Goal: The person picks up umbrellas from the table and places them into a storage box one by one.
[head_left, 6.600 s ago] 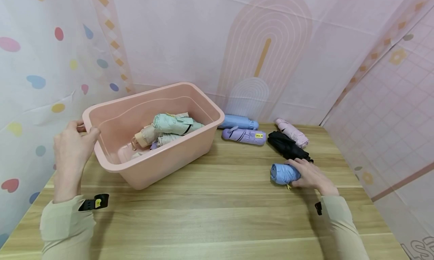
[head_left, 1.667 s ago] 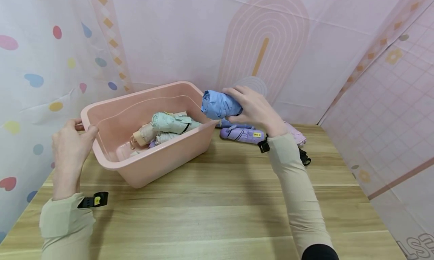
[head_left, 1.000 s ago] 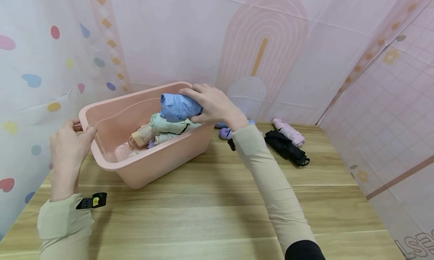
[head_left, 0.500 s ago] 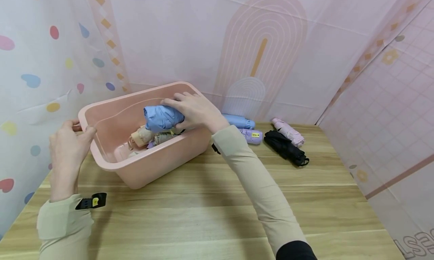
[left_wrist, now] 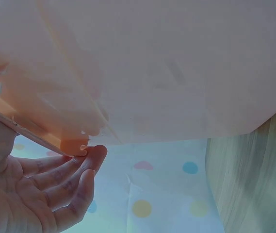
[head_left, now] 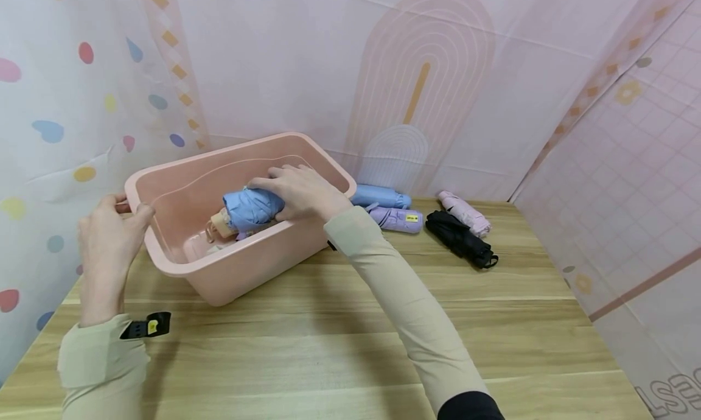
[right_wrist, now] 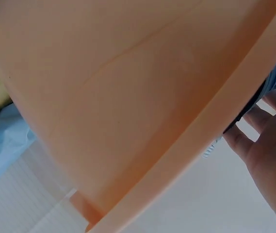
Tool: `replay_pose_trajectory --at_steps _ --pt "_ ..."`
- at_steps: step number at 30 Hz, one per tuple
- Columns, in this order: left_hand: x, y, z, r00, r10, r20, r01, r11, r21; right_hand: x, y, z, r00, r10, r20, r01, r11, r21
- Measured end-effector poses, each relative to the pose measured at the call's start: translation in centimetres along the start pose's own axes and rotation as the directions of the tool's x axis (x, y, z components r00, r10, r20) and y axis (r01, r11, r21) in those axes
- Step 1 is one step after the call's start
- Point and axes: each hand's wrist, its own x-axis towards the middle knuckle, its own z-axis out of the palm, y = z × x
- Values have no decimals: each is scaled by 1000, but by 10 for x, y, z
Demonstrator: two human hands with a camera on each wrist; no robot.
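A pink plastic tub [head_left: 257, 265] stands on the table, several folded umbrellas inside. My left hand [head_left: 112, 243] grips its left rim; in the left wrist view the fingers of that hand [left_wrist: 45, 189] curl under the lip. Inside the tub, my right hand [head_left: 303, 192] holds a rolled blue folding umbrella [head_left: 249, 207] low over the others. A beige umbrella handle with a strap [head_left: 221, 224] shows below it, while the mint umbrella is covered. In the right wrist view the tub's wall [right_wrist: 128, 97] hides most of what the right hand [right_wrist: 271, 150] holds.
Right of the tub lie another blue umbrella [head_left: 381, 196] and a lavender one [head_left: 402, 220] with a yellow tag. Farther right, a black umbrella [head_left: 460, 240] lies beside a pale pink one [head_left: 465, 214]. A patterned curtain [head_left: 306, 61] hangs behind the wooden table [head_left: 263, 359].
The right hand took the blue umbrella from the table's right side, carried it left over the tub's rim and lowered it inside. The left hand has kept its grip on the rim.
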Motion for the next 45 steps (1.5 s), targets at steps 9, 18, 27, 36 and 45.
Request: replay_pose_trajectory --at_steps 9,18,27,36,45 --pt "0 0 -2 1000 -6 4 6 1000 4 3 -3 0 1000 -11 5 11 1000 -26" --pt "-1 0 -3 1000 -4 -10 4 1000 14 -2 -1 -7 994 -29 -107 33 999 37" --pt "-3 2 0 1000 0 -16 0 1000 11 -43 25 8 884 47 -465 13 992 126" --pt "-5 2 -2 1000 -21 -1 21 1000 -7 -115 78 43 778 295 -555 -176 950 258" --pt "-5 2 0 1000 -16 -9 16 1000 -12 -190 128 79 722 557 -410 -431 826 362"
